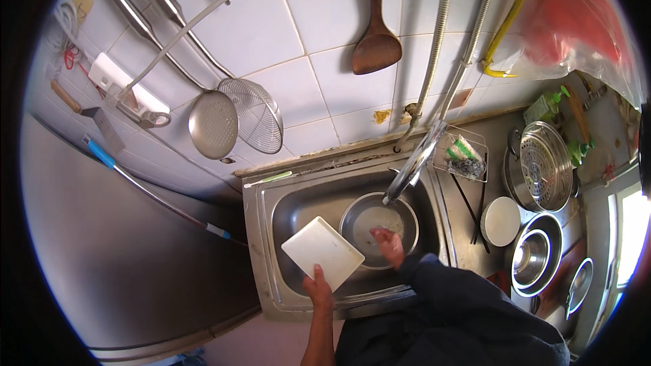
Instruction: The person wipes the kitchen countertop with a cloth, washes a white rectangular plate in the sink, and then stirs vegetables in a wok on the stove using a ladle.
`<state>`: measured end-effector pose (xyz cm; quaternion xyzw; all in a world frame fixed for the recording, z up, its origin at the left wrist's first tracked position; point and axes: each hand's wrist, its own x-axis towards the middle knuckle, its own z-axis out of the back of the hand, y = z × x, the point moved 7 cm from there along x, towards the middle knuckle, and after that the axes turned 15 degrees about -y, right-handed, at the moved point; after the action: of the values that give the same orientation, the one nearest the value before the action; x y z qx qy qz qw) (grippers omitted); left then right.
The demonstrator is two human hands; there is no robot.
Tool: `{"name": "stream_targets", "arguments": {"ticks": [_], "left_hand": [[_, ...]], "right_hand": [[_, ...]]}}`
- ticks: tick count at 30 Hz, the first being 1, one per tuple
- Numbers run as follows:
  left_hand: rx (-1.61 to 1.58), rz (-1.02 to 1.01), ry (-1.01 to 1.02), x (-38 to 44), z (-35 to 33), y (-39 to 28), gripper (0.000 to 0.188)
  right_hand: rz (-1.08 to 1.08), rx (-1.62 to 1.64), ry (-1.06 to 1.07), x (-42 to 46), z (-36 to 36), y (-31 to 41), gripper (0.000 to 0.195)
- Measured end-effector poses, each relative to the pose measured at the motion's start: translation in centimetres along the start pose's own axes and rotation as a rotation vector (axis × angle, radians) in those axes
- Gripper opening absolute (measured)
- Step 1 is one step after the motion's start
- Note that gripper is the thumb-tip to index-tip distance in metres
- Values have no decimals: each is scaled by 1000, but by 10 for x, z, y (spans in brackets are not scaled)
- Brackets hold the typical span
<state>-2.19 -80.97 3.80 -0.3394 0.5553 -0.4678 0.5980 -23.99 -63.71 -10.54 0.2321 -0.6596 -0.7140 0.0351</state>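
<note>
My left hand (319,287) grips the near corner of a white rectangular tray (323,253), thumb on its upper face, above the left part of the stainless steel sink (300,203). A round metal basin (356,213) stands in the sink to the right of the tray, with what looks like water and small bits in it. My right hand (389,246) is over the near right part of this basin, fingers towards its middle; whether it holds anything small I cannot tell. The chrome faucet (414,162) points down over the basin's far edge.
Right of the sink are a wire basket (486,179) with a sponge and scourer, black chopsticks (465,203), a pale round bowl (500,221), a steamer pot (544,168) and nested metal bowls (554,264). A skimmer (213,124), a strainer (257,117) and a wooden spatula (376,51) hang on the tiled wall.
</note>
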Motion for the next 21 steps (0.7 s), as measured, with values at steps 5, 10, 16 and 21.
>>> {"name": "stream_targets", "arguments": {"ticks": [5,10,16,21], "left_hand": [[-48,96,12,-4,-6,29,46],[-213,259,90,-13,-15,14,61],[-193,202,110,-18,-24,-7,58],[-2,66,38,-15,-12,9,55]], "right_hand": [[852,-667,327,-119,-66,167,51],[877,-584,559,-149,-91,201,54],[988,-722,353,-138,-86,217,55],[909,-720,140,-110,-73,214,51]]}}
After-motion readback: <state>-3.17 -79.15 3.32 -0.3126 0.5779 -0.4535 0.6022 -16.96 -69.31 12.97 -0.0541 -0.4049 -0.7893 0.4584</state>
